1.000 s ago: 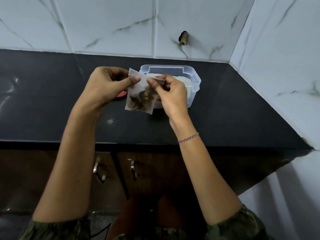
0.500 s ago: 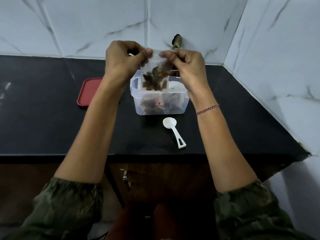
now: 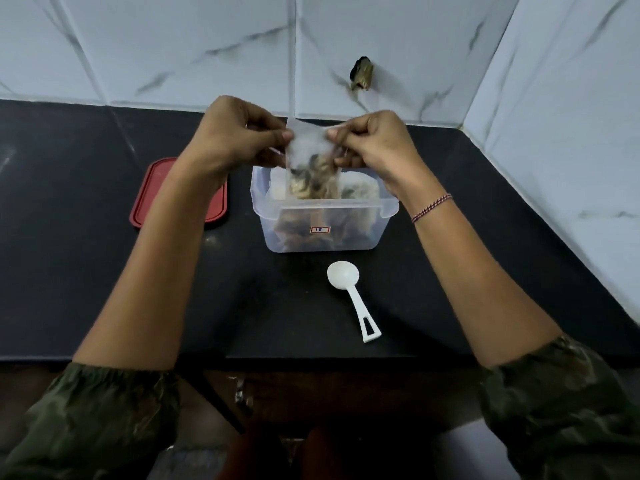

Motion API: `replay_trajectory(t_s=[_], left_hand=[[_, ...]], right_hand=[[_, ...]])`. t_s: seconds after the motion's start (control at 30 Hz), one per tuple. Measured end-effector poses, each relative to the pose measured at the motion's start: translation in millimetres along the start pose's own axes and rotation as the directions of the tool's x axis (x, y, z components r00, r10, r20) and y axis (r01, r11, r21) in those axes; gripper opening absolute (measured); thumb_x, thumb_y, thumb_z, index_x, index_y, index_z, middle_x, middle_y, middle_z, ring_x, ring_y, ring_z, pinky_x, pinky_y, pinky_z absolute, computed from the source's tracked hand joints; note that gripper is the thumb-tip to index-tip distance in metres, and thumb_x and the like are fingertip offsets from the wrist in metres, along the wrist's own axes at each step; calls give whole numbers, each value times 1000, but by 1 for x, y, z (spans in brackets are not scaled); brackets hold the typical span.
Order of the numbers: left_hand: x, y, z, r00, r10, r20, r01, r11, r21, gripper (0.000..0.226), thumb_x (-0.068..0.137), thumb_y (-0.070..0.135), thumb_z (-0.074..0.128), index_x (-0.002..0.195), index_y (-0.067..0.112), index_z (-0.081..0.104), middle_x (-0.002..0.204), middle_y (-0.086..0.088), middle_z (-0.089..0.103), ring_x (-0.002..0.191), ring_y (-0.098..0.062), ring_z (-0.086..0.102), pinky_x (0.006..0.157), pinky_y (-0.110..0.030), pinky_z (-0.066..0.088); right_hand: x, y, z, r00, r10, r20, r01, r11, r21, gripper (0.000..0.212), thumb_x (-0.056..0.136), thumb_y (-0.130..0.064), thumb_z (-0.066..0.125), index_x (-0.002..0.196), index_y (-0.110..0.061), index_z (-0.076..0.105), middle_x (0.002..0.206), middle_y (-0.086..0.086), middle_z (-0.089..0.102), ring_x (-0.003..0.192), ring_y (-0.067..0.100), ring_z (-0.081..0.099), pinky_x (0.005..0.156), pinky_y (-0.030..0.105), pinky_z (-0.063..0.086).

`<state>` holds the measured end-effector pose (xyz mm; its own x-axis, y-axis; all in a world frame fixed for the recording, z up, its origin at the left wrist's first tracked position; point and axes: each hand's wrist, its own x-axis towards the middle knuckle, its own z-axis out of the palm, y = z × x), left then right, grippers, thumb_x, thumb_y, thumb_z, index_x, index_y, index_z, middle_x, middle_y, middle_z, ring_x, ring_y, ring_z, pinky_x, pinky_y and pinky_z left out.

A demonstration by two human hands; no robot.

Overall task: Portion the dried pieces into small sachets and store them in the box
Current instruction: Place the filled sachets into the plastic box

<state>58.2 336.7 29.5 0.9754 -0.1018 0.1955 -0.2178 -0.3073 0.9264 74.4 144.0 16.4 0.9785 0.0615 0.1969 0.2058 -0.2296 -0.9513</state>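
Observation:
A small translucent sachet [image 3: 309, 147] with dark dried pieces in its lower half hangs upright just above the open clear plastic box [image 3: 377, 233]. My left hand [image 3: 235, 133] pinches the sachet's top left corner, and my right hand [image 3: 374, 143] pinches its top right side. The box stands on the black counter and holds more filled sachets and brown dried pieces. The sachet's bottom edge dips to the box's rim.
A red lid [image 3: 152, 199] lies flat to the left of the box. A white plastic scoop [image 3: 349, 289] lies in front of the box, handle toward me. White tiled walls close the back and right. The counter's front edge [image 3: 311, 358] runs below my forearms.
The sachet, held in both hands, has come down from above the box to its rim. My view has tilted, bringing the lid and scoop into sight.

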Motion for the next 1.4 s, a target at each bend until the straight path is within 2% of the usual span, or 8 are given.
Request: replay_trajectory(t_s=[0.1, 0.2, 0.37, 0.5, 0.7, 1.03, 1.2, 1.4], left_hand=[[4, -3, 0, 999, -38, 16, 36, 993, 114, 21, 82, 1, 70, 102, -4, 66, 62, -2, 71, 52, -12, 68, 70, -32, 60], [8, -4, 1, 998, 65, 3, -60, 907, 418, 42, 79, 13, 76, 119, 9, 62, 74, -6, 74, 68, -3, 69, 84, -32, 56], [9, 5, 3, 982, 187, 13, -143, 699, 701, 44, 73, 30, 80, 112, 15, 64, 101, -1, 68, 98, -20, 61, 90, -37, 47], [5, 15, 6, 981, 82, 178, -191, 603, 775, 25, 74, 38, 78, 94, 24, 72, 86, 8, 66, 84, -14, 59, 75, -31, 46], [15, 14, 18, 947, -78, 313, -245, 456, 856, 26, 75, 46, 74, 95, 30, 73, 92, 10, 66, 91, -14, 60, 64, -29, 42], [25, 2, 20, 925, -141, 353, -257, 450, 855, 24, 77, 46, 72, 95, 30, 73, 96, 7, 69, 92, -16, 63, 76, -37, 56], [26, 0, 21, 928, -138, 345, -255, 438, 862, 25, 81, 44, 71, 100, 29, 72, 99, 6, 68, 93, -15, 62, 67, -30, 50], [24, -7, 20, 936, -111, 335, -265, 408, 874, 25, 83, 44, 69, 103, 30, 71, 101, 5, 68, 95, -16, 62, 64, -27, 41]], right_hand=[[10, 5, 3, 985, 115, 127, -107, 992, -70, 4, 87, -5, 64, 85, -6, 67, 59, 1, 66, 53, 9, 65, 57, 16, 55], [14, 5, 7, 960, 196, 200, -166, 974, -155, 11, 86, -4, 64, 97, -7, 64, 78, 5, 67, 62, 12, 69, 62, 18, 57], [6, -6, 8, 978, 100, 186, 18, 838, -546, 43, 81, -13, 73, 121, -10, 60, 96, 2, 64, 73, 11, 68, 73, 24, 58], [-2, -28, -2, 974, -19, 224, 181, 656, -733, 51, 73, -25, 79, 121, -16, 62, 105, -5, 63, 85, 5, 59, 77, 15, 44], [-4, -37, 12, 897, 184, 403, 244, 554, -796, 53, 70, -34, 80, 119, -20, 63, 102, -7, 60, 97, 9, 58, 78, 19, 42], [5, -31, 20, 844, 322, 430, 208, 542, -815, 51, 75, -28, 77, 122, -17, 60, 115, -2, 61, 104, 16, 59, 81, 22, 45], [7, -25, 23, 857, 299, 420, 242, 486, -840, 40, 84, -15, 70, 123, -17, 60, 117, 1, 62, 100, 18, 63, 74, 21, 50], [7, -19, 29, 857, 293, 424, 258, 470, -844, 41, 85, -10, 67, 125, -15, 59, 116, 6, 64, 98, 20, 64, 85, 33, 55]])
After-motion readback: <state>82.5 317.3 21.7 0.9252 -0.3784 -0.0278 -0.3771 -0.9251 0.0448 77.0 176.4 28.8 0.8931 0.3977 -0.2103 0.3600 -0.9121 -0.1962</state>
